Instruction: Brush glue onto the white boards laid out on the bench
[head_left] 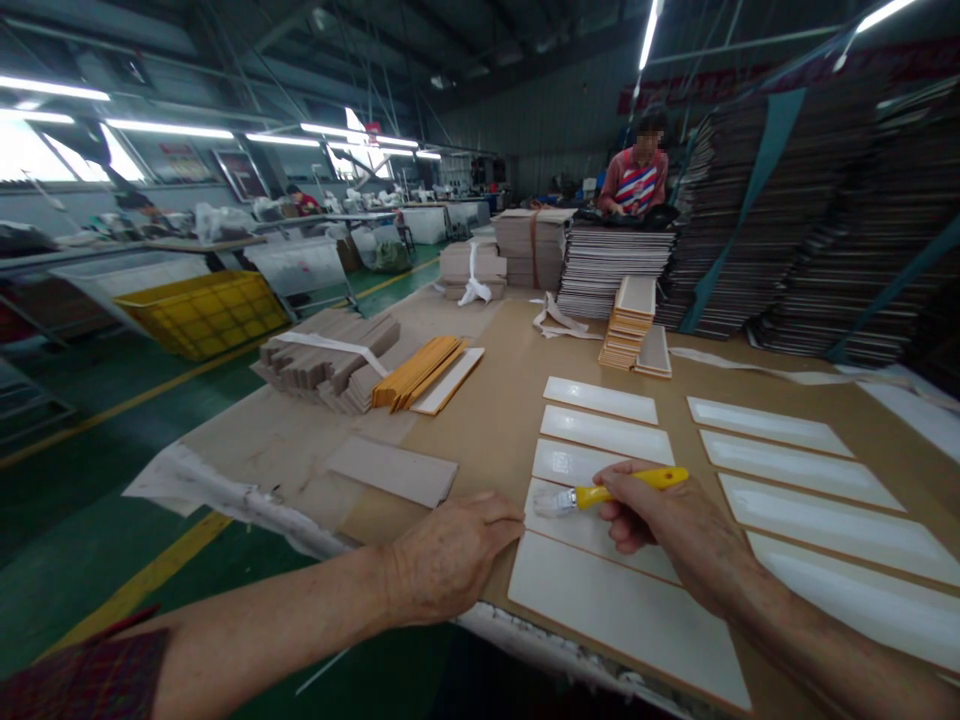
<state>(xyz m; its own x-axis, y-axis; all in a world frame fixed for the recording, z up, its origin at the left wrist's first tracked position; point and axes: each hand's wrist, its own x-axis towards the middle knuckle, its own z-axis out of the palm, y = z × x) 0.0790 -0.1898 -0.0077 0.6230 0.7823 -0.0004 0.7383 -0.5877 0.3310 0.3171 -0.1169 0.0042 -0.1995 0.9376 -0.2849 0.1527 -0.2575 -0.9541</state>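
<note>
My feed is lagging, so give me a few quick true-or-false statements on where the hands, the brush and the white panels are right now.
1. The right hand holds a yellow-handled brush. True.
2. The brush's bristles point toward the person's right. False: they point left, over the white panels.
3. The left hand rests palm down on the brown sheet, beside the near panels. True.
4. The left hand grips a grey card. False: the grey card lies apart from it, farther up the table.
5. The white panels lie in two columns. True.
6. The yellow crate stands on the table. False: it stands off to the left, away from it.
</note>
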